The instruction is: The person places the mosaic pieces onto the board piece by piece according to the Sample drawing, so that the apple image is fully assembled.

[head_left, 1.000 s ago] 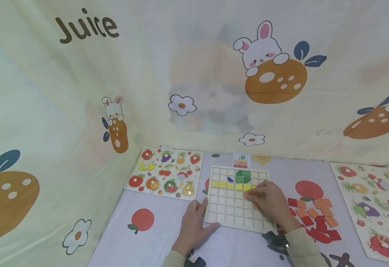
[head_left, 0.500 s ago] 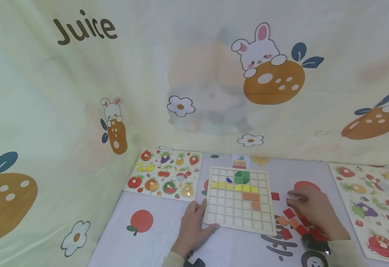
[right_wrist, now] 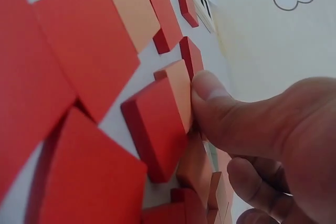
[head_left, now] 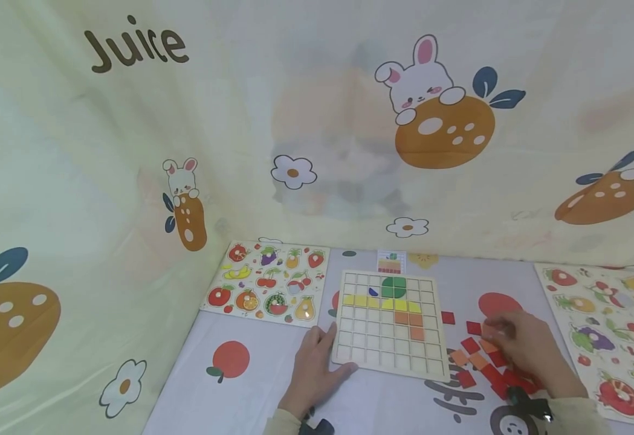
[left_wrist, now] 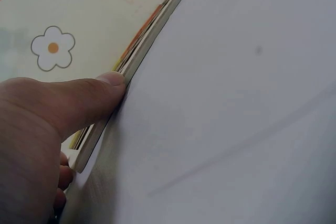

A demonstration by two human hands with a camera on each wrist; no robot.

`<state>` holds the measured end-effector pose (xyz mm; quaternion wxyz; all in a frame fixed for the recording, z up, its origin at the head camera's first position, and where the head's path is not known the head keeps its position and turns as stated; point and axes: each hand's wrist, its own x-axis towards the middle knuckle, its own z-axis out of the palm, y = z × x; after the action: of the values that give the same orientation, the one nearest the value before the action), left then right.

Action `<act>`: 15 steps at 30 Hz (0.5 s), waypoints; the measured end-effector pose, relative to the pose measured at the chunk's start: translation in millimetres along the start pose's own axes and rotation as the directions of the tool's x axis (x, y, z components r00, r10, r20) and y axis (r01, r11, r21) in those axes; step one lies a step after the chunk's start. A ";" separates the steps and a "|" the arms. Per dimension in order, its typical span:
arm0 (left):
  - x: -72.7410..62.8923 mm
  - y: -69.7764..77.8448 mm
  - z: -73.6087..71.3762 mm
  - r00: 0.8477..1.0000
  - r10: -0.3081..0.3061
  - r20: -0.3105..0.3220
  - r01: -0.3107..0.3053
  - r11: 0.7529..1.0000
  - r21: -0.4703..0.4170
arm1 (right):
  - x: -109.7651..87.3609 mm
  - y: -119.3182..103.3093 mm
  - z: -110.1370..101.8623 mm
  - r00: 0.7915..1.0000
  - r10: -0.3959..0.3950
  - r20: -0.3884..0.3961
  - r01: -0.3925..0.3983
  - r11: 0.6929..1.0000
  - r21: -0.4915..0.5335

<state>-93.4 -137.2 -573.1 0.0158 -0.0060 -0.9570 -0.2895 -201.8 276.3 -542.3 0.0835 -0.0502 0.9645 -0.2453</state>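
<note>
A pale wooden grid board [head_left: 357,356] lies on the table in the head view. Green, yellow, blue and orange pieces sit in some of its squares. My left hand [head_left: 312,368] rests at the board's left front corner with fingers spread. In the left wrist view, the thumb [left_wrist: 89,98] presses against the board's edge [left_wrist: 139,59]. My right hand [head_left: 529,344] is low over loose red and orange square tiles, thumb and fingertips at an orange tile [head_left: 488,330]. The right wrist view has the thumb [right_wrist: 215,98] beside tiles, its other fingers curled; I cannot tell whether they pinch one.
Several loose tiles, such as a red tile [head_left: 448,318], lie right of the board. A fruit puzzle board [head_left: 265,281] lies at the left, another fruit board [head_left: 602,338] at the right. Behind the grid board is a small pattern card [head_left: 390,261]. A printed curtain [head_left: 344,121] stands behind.
My right hand has left an orange tile on the grid board, moved right to the loose tiles and then slightly farther right among them. The left hand keeps its place at the corner.
</note>
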 end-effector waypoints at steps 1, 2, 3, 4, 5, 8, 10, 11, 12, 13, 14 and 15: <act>0.1 0.2 0.0 1.000 -0.003 0.000 0.003 1.000 -0.002 | 0.2 0.1 -0.2 1.000 -0.001 -0.004 0.001 1.000 0.005; 0.1 0.3 0.1 1.000 -0.004 0.000 0.004 1.000 -0.006 | 0.2 0.2 -0.1 1.000 0.001 -0.008 -0.001 1.000 0.014; 0.2 0.2 0.4 1.000 -0.006 0.001 0.006 1.000 -0.011 | -0.1 0.4 0.3 1.000 0.002 -0.011 -0.002 1.000 0.026; 0.3 0.2 0.6 1.000 -0.008 0.003 0.008 1.000 -0.015 | -0.4 0.6 0.7 1.000 0.007 -0.012 -0.006 0.999 0.036; 0.4 0.1 0.8 1.000 -0.010 0.004 0.010 1.000 -0.018 | -0.9 0.7 0.9 1.000 0.009 -0.011 -0.009 0.999 0.047; 0.4 -0.2 1.2 1.000 -0.007 0.002 0.007 1.000 -0.017 | -2.4 1.5 2.5 0.999 -0.017 -0.035 0.019 0.998 0.060; 0.4 -0.4 1.2 1.000 -0.004 -0.002 0.004 1.000 -0.011 | -3.3 2.0 3.3 0.996 -0.057 -0.074 0.061 0.997 0.052; 0.3 -0.4 1.1 1.000 -0.002 -0.004 0.002 1.000 -0.010 | -3.5 2.0 3.3 0.993 -0.076 -0.091 0.080 0.995 0.052; 0.3 -0.5 1.1 1.000 -0.001 -0.005 0.001 1.000 -0.010 | -3.8 1.8 3.6 0.990 -0.087 -0.107 0.093 0.994 0.054; 0.1 -0.6 1.0 1.000 0.000 -0.005 0.000 1.000 -0.011 | -4.0 1.2 3.5 0.988 -0.092 -0.121 0.100 0.993 0.064; 0.0 -0.6 0.8 1.000 -0.001 -0.005 0.000 1.000 -0.013 | -4.2 0.3 3.6 0.986 -0.093 -0.135 0.104 0.992 0.076; -0.1 -0.6 0.7 1.000 -0.003 -0.004 0.002 1.000 -0.015 | -4.6 -1.0 3.8 0.986 -0.084 -0.146 0.098 0.991 0.093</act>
<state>-93.3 -137.3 -574.0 0.0174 -0.0043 -0.9548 -0.2966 -196.4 274.2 -544.4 0.0060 -0.0727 0.9512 -0.2998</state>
